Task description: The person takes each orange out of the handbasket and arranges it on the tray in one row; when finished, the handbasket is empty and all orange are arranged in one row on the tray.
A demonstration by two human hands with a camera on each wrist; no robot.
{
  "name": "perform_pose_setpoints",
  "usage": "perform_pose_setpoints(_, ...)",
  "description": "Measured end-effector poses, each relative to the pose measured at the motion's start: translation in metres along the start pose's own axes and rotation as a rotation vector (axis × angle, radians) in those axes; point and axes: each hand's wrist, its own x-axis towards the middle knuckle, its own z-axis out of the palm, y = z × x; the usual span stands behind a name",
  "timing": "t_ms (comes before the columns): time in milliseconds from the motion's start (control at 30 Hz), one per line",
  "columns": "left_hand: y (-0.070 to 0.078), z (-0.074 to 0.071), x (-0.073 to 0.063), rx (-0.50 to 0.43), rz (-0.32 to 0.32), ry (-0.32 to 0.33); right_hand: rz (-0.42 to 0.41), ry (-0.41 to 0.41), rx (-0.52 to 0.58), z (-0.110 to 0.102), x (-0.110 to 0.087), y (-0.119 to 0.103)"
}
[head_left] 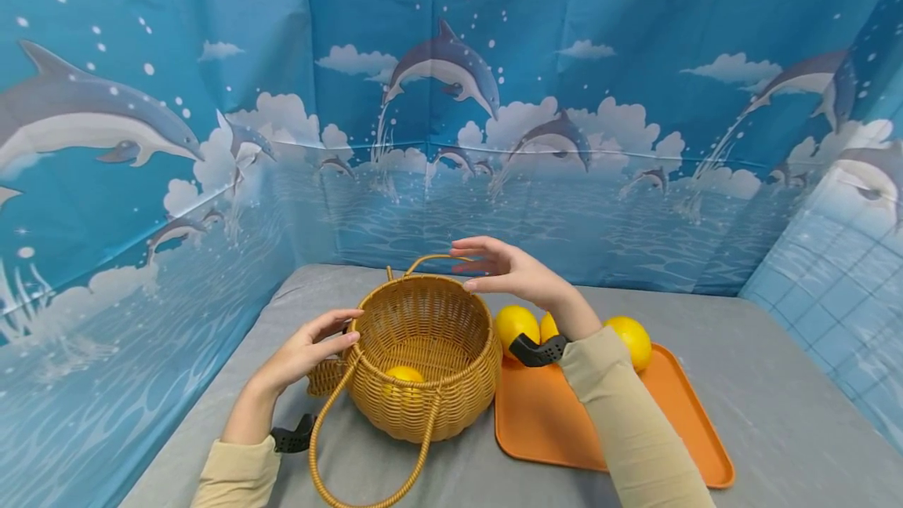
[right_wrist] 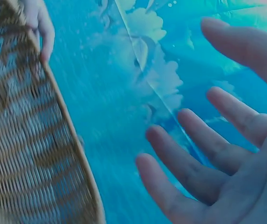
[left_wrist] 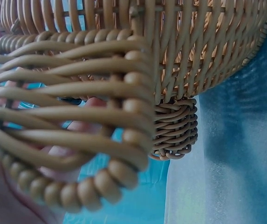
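Note:
A round wicker basket (head_left: 426, 414) stands on the grey table with a lemon (head_left: 405, 374) inside it. One looped handle hangs down at its front, another stands at the back. My left hand (head_left: 303, 355) touches the left rim with thumb and fingertips; in the left wrist view a woven flap (left_wrist: 68, 112) partly hides it. Over the right rim hovers my right hand (head_left: 511, 269), its fingers spread and slightly bent, holding nothing. Beyond the right wrist, lemons (head_left: 517, 328) sit at the back of an orange tray (head_left: 543, 422), one partly covered by the forearm.
The grey tablecloth (head_left: 748, 382) extends to the right of the tray. Blue dolphin-print curtains (head_left: 451, 202) enclose the back and sides. Black wrist mounts (head_left: 295, 436) sit on both wrists. The front handle (head_left: 317, 461) reaches toward the near table edge.

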Motion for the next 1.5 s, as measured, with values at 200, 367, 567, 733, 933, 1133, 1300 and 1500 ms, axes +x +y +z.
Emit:
perform_pose_setpoints(200, -0.001, 0.001, 0.001, -0.009, -0.001, -0.001, 0.004, -0.219, 0.118, 0.015, 0.036, 0.007)
perform_pose_setpoints(367, -0.001, 0.0, 0.001, -0.007, -0.003, -0.002, 0.019, -0.352, 0.184, 0.023, 0.061, 0.019)
perform_pose_setpoints(567, -0.002, 0.0, 0.001, 0.003, -0.003, 0.006, 0.043, -0.406, 0.251, 0.033, 0.078, 0.036)
perform_pose_setpoints(733, -0.002, 0.001, 0.001, 0.003, -0.001, 0.006, 0.095, -0.43, 0.294, 0.039, 0.083, 0.045)
perform_pose_setpoints(933, -0.001, 0.0, 0.002, 0.016, 0.001, 0.013, 0.141, -0.403, 0.289, 0.044, 0.085, 0.052)
perform_pose_setpoints(1133, 0.0, -0.001, 0.001, 0.023, -0.004, 0.012, 0.175, -0.4, 0.19, 0.051, 0.087, 0.06)
perform_pose_setpoints(1300, -0.001, 0.0, 0.002, 0.018, 0.0, 0.009, 0.19, -0.465, 0.085, 0.059, 0.088, 0.063)
perform_pose_setpoints(1500, -0.001, 0.0, 0.001, 0.018, 0.014, 0.005, 0.229, -0.536, 0.012, 0.065, 0.089, 0.065)
